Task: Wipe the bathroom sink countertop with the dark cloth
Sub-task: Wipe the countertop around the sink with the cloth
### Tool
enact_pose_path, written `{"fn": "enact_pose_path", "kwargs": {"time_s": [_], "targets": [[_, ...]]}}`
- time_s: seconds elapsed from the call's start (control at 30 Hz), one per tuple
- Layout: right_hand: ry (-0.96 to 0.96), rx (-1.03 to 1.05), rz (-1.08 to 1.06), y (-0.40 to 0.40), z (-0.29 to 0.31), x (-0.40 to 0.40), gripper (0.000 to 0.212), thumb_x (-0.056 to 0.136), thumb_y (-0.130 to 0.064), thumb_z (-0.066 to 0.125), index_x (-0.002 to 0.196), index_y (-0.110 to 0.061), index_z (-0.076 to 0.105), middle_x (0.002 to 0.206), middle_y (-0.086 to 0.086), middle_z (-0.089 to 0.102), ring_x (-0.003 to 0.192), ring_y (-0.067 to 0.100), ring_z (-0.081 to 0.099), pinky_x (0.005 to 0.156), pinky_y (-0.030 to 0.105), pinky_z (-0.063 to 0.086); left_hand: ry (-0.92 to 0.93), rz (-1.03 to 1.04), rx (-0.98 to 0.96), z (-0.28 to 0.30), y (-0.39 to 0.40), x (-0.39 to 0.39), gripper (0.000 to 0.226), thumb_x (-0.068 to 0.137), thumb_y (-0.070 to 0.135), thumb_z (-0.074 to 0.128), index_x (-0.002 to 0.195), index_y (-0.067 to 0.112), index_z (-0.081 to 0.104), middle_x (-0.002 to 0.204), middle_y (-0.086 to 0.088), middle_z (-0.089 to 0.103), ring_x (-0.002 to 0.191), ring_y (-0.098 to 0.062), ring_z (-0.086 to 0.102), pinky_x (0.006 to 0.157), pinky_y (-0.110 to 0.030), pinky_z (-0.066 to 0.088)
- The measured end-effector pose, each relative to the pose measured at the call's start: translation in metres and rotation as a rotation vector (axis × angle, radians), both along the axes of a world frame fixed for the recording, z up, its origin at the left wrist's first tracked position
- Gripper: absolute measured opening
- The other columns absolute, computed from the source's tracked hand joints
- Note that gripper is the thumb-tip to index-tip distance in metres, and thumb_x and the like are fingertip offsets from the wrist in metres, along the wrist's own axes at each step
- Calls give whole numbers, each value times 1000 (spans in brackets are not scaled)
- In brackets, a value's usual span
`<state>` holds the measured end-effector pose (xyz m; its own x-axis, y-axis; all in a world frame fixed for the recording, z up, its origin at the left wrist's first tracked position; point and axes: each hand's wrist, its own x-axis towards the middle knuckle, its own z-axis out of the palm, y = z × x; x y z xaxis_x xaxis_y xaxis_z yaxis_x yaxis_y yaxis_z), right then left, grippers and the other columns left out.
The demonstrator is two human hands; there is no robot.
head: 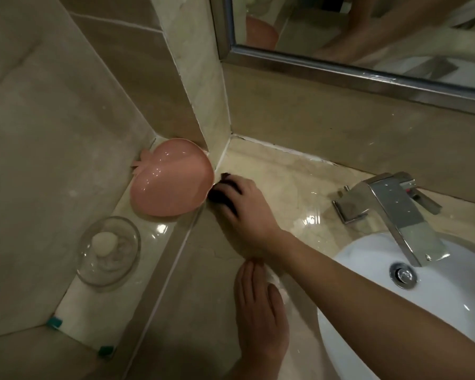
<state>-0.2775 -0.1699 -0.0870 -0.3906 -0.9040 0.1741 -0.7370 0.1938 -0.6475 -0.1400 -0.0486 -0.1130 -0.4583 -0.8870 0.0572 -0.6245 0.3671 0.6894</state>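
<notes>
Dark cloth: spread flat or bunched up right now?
Bunched. The dark cloth shows only as a small wad under the right hand, pressed on the countertop beside the pink dish.

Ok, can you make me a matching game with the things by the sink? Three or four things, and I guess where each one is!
Things:
1. pink dish
2. glass dish
3. dark cloth
4. tap

Places:
A. under the right hand, on the countertop
B. in the corner of the side ledge
C. reaching over the white sink
D. on the side ledge, nearer the camera, with soap inside

Pairs: 1-B, 2-D, 3-A, 4-C
</notes>
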Motion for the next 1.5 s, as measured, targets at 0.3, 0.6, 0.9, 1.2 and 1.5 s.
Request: {"fn": "enact_pose_path", "kwargs": {"time_s": [0.3,0.6,0.9,1.2,1.5], "targets": [[-21,29,-254,-9,-31,-45,43,98,-28,55,140,-20,53,152,10,41,140,28,38,116,42,35,-25,-32,3,-2,-1,3,46,99,22,36,140,12,52,146,1,49,138,-17,41,114,-29,33],[-19,33,-515,154,-26,-19,37,99,-12,55,136,-10,56,149,13,42,142,28,37,118,36,31,-28,-56,6,-3,-1,3,47,99,22,36,143,11,49,148,-3,46,141,-17,37,115,-38,33],[-276,-11,-612,195,37,36,32,99,-22,60,130,-28,57,121,-11,53,107,-2,52,93,13,40,26,-41,166,20,-5,12,49,99,35,31,146,26,44,149,13,41,141,-4,34,113,-33,37],[-190,46,-76,94,-6,179,42,97,-33,46,136,-24,59,148,4,45,132,20,39,113,31,35,35,356,196,11,-32,132,63,98,54,25,149,22,41,153,-3,41,139,-22,40,107,-30,31],[3,68,-252,142,-31,121,44,90,-14,67,134,-17,60,146,12,48,131,30,46,109,38,38,17,234,67,-6,-31,139,51,101,31,26,144,8,45,145,-11,45,133,-28,42,111,-38,33]]}}
